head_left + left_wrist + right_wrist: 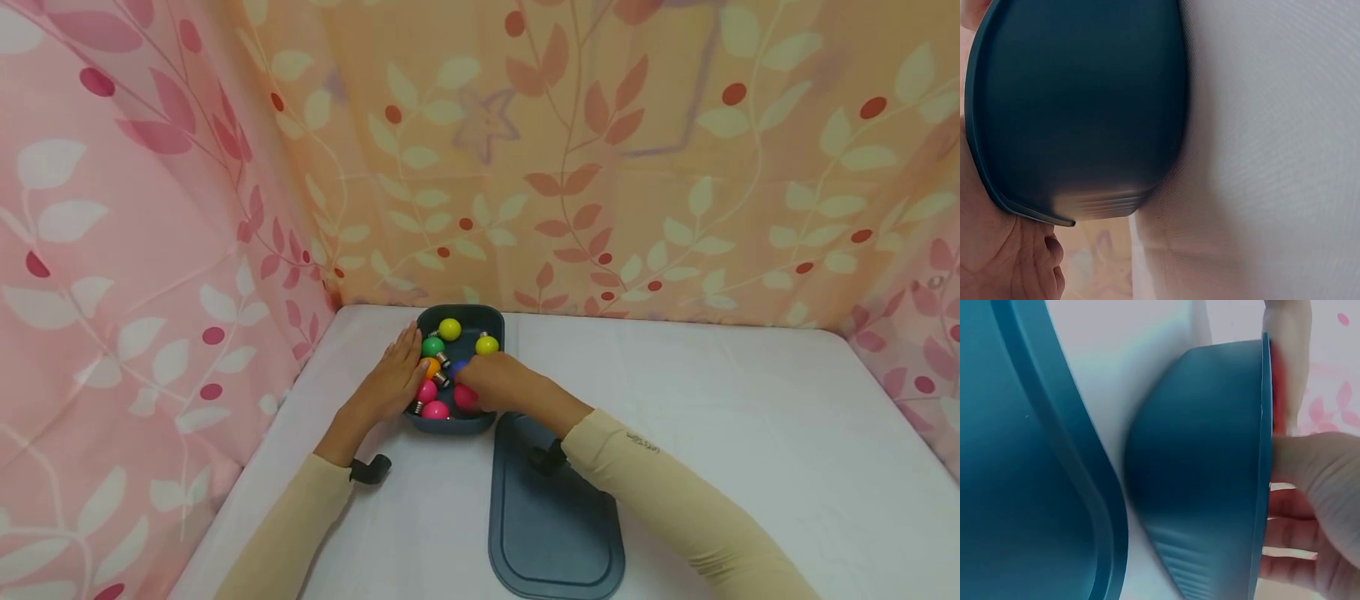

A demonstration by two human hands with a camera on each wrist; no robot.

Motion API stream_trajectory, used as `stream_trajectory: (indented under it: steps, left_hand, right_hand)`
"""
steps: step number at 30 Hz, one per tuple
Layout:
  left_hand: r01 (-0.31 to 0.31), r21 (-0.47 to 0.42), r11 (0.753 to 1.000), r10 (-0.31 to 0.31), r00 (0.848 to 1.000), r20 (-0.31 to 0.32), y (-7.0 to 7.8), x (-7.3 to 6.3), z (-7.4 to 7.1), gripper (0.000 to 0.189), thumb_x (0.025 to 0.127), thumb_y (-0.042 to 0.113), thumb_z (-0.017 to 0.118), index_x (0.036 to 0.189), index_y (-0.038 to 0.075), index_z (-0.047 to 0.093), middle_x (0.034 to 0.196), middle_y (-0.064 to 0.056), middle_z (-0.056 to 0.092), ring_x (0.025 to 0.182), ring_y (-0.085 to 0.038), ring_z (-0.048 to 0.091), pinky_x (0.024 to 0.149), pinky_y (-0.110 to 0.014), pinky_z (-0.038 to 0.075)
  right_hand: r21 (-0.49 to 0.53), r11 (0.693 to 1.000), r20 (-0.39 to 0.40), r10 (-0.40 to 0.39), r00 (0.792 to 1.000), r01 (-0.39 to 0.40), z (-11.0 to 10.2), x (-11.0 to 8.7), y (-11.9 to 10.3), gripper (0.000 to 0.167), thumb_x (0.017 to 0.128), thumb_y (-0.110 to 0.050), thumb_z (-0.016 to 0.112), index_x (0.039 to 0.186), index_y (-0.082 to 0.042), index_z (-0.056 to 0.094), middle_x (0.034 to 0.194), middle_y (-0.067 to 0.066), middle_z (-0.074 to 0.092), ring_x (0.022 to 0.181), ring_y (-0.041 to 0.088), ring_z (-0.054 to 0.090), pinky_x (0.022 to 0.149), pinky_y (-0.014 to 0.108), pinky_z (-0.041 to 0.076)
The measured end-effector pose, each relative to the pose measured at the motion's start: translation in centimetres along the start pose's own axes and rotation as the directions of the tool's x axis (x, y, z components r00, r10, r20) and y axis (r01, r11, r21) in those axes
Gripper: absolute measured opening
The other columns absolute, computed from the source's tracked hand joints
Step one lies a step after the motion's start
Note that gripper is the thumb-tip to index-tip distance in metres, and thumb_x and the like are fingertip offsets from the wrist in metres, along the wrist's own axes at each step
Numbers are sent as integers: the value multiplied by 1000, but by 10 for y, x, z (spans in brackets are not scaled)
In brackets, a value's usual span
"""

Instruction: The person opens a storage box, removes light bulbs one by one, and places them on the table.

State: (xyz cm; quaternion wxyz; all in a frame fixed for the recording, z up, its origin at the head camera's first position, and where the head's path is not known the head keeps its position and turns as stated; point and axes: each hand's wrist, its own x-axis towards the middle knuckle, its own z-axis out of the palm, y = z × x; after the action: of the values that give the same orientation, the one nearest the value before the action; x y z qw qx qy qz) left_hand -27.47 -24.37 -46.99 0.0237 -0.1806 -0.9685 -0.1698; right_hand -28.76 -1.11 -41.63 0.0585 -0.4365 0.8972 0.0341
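Observation:
A dark blue-grey plastic container (453, 426) holds several small coloured light bulbs with metal screw bases, among them a green bulb (432, 347), a yellow bulb (450, 329) and an orange bulb (430, 367). Along the container's left rim rests my left hand (390, 379), its fingers straight. My right hand (501, 382) reaches over the right rim, fingers down inside, beside a red bulb (466, 398) and a partly covered blue bulb (460, 367). The container wall (1197, 437) conceals those fingertips in the right wrist view, so whether they pinch a bulb is unclear.
A matching flat lid (558, 533) lies on the white-covered table (720, 400), close to the container's near right corner and partly under my right forearm. Leaf-patterned curtains (570, 167) stand behind the table and at both sides.

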Motion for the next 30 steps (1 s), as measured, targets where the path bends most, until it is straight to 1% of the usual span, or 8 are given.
stream_trajectory:
  steps: [5,8,11,13,18,23,25,30]
  left_hand:
    - [11,0,1000,-11,1000,8,-2,0,0,68,111,39,30,161,-2,8,170,-13,-4,156,-35,0,124,-53,8]
    - [18,0,1000,-18,1000,18,-2,1,0,69,111,39,31,161,-1,7,171,-12,-4,156,-35,0,124,-53,8]
    - [22,-2,1000,-22,1000,22,-2,1,0,70,111,41,30,161,-1,7,171,-11,-5,156,-35,0,124,-54,8]
    - [24,-2,1000,-24,999,23,-2,1,0,70,111,42,29,161,0,6,171,-11,-6,156,-33,0,124,-53,8]
    - [32,-12,999,-32,999,24,0,1,-1,70,111,43,28,162,2,5,171,-7,-7,157,-28,-3,124,-50,7]
    - [33,-2,999,-33,999,22,0,1,-1,69,111,42,28,162,1,6,171,-9,-6,157,-31,-1,124,-50,7]
    - [37,0,999,-37,999,28,1,1,-1,69,111,42,27,162,1,6,171,-9,-7,157,-31,-1,125,-50,7]
    - [39,-3,999,-38,999,29,2,1,-2,68,111,42,27,162,1,6,171,-9,-7,157,-31,-2,124,-50,7]
  right_hand:
    - [68,997,-112,-21,993,29,1,-3,6,47,86,-42,81,123,-16,65,96,-5,72,83,10,63,72,24,56]
    - [155,987,-189,-24,982,54,-1,-9,9,50,86,-42,81,125,-16,64,97,-5,72,83,9,62,71,21,55]
    - [250,965,-240,-17,971,79,-6,-16,12,50,86,-40,81,126,-15,65,95,-6,72,80,7,61,69,18,53]
    - [321,943,-260,-4,966,90,-10,-22,14,49,86,-39,82,126,-15,66,92,-6,71,78,7,61,68,18,53]
    - [448,887,-300,30,953,113,-18,-32,22,45,88,-38,80,123,-13,67,91,-5,71,76,11,61,66,20,54]
    - [559,816,-341,61,938,150,-21,-42,32,43,88,-35,81,121,-10,68,94,-1,73,79,15,64,66,24,57]
    - [589,792,-356,75,931,161,-21,-47,37,44,87,-34,81,121,-9,68,94,-1,73,80,16,64,66,26,57]
    - [641,749,-391,132,911,167,-18,-57,50,40,87,-33,81,119,-11,72,95,-3,73,77,17,65,67,30,57]
